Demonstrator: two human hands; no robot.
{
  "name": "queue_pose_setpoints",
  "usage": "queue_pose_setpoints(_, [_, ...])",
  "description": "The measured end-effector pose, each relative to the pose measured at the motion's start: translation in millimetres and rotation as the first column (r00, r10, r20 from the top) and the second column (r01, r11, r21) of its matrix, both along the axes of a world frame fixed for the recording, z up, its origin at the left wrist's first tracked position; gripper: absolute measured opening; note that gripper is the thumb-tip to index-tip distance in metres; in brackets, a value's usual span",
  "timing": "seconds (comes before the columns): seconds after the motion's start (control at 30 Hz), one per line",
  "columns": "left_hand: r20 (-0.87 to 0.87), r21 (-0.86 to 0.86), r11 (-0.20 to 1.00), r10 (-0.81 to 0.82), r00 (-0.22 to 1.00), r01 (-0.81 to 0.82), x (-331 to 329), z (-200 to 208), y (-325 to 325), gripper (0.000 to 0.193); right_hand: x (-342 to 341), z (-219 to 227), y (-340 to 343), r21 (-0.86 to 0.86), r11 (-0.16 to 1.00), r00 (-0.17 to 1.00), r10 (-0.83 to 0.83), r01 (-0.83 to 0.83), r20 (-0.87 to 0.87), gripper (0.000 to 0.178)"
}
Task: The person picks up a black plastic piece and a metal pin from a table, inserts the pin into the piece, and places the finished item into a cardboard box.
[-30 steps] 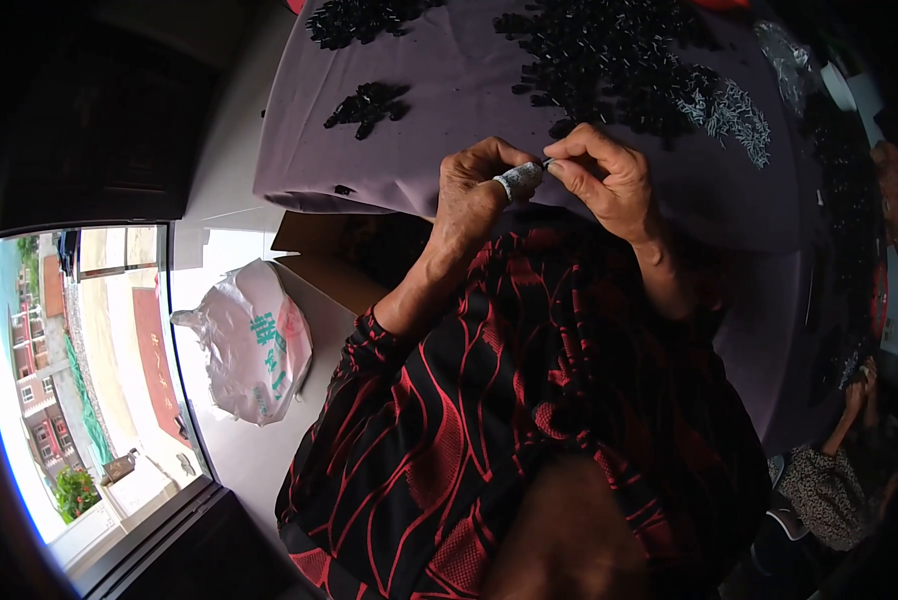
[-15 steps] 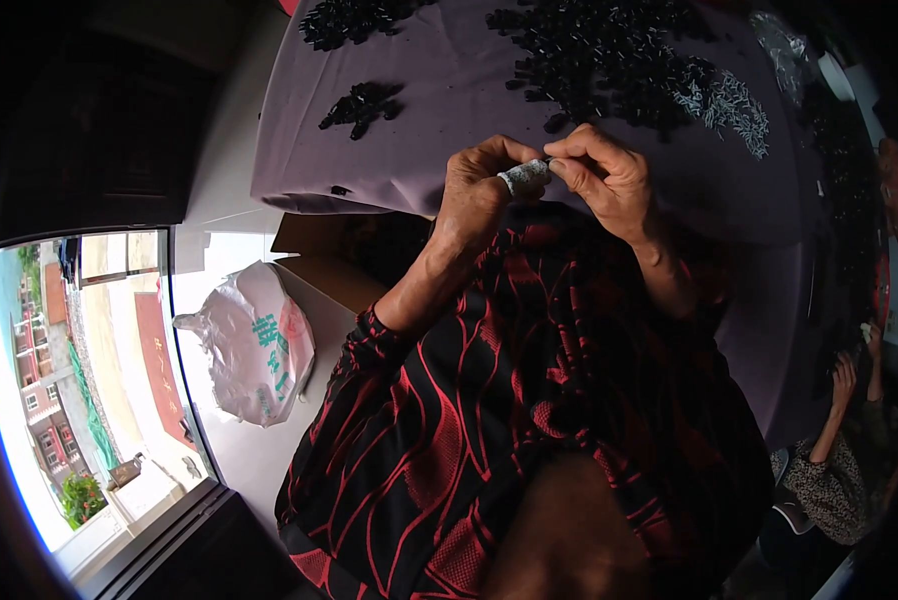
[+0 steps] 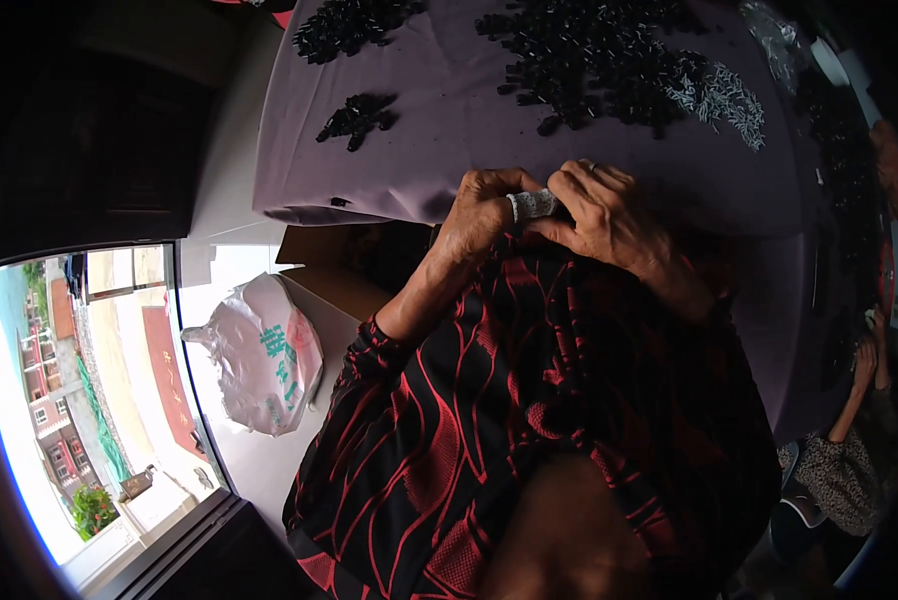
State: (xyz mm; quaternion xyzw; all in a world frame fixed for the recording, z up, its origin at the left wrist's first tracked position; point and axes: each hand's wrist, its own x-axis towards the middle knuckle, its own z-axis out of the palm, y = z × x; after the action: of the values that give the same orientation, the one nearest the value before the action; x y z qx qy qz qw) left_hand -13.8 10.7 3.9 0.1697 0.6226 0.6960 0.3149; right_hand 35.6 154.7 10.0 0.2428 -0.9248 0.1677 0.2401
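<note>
My left hand point(image 3: 481, 212) and my right hand point(image 3: 601, 218) meet at the near edge of a table with a mauve cloth point(image 3: 429, 120). Both are closed, fingers pinched together. A speckled grey-white wrap point(image 3: 532, 206) covers one finger of my left hand, between the two hands. Whatever they grip is hidden behind my fingers. Beyond them lies a large heap of small black pieces point(image 3: 589, 65), some with pale pins showing. Beside it on the right is a pile of short whitish pins point(image 3: 724, 100). Smaller clusters of black pieces point(image 3: 357, 120) lie to the left.
A white plastic bag point(image 3: 264, 360) and an open cardboard box point(image 3: 334, 283) are at the lower left, by a bright window point(image 3: 99, 390). Clear plastic wrapping point(image 3: 774, 45) lies far right. Another person's hands point(image 3: 866, 355) are at the right rim.
My right hand has turned over and closed in against my left, its knuckles now on top. Both hands have come slightly nearer my body. The view has shifted a little.
</note>
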Motion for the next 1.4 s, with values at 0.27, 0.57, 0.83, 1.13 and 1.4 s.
queue_pose_setpoints(0.27, [-0.188, -0.083, 0.986, -0.156, 0.97, 0.143, 3.0, 3.4, -1.8, 0.014, 2.3, -22.6, -0.2, -0.124, 0.992, 0.998, 0.02, -0.026, -0.054, 0.026])
queue_pose_setpoints(0.57, [-0.165, -0.249, 0.959, -0.183, 0.969, 0.138, 4.4, 4.1, 3.7, 0.017, 10.1, -34.5, -3.1, -0.163, 0.985, 0.996, -0.073, 0.064, -0.047, 0.026])
queue_pose_setpoints(0.83, [-0.346, -0.223, 0.962, 0.074, 0.935, -0.159, -17.3, -9.5, -10.5, 0.018, 6.7, -6.3, 25.7, -0.347, 0.898, 0.958, -0.215, 0.271, 0.192, 0.028])
queue_pose_setpoints(1.13, [-0.939, -0.34, 0.461, -0.125, 0.319, -0.82, -118.9, -9.5, -70.4, 0.016, 0.2, -8.7, 130.2, -0.071, 0.65, 0.652, -0.758, 0.756, -0.002, 0.009])
queue_pose_setpoints(1.4, [-0.97, -0.241, 0.559, -0.176, 0.17, -0.793, -139.3, -18.4, -58.0, 0.02, 0.3, -1.6, 127.6, -0.242, 0.546, 0.591, -0.786, 0.802, 0.182, 0.004])
